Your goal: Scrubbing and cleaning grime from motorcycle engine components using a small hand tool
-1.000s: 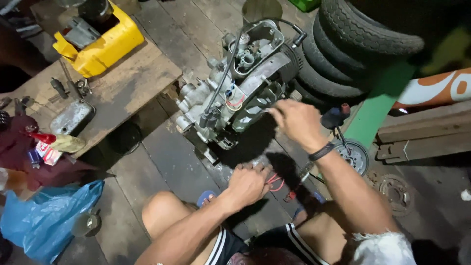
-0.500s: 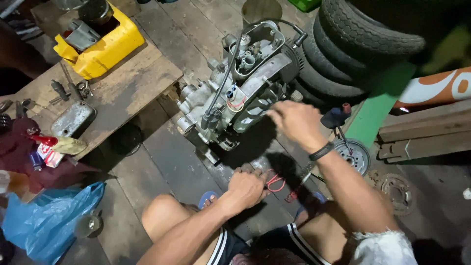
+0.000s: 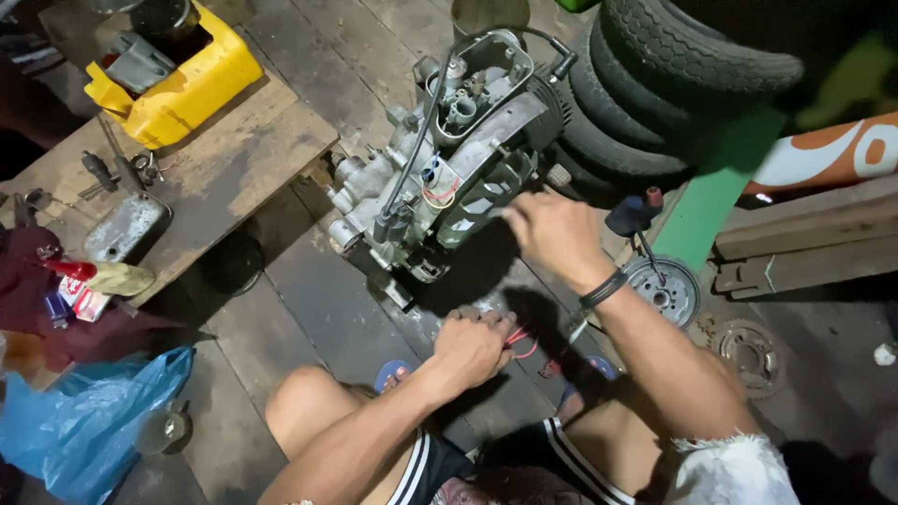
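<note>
head view | we see the grey engine [image 3: 447, 159] on the plank floor, stacked tyres [image 3: 655, 84] just behind it; right hand [image 3: 554, 236] touches its lower side, fingers loosely curled; left hand [image 3: 475, 346], below the engine, fist clenched on red-handled pliers [image 3: 517, 340]

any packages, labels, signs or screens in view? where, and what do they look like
Small packet: far left on dark red cloth, flat box, red and white.
Blue plastic bag: lower left floor, crumpled.
Orange panel with white lettering: right, behind green plank, rounded.
No screens visible.
</note>
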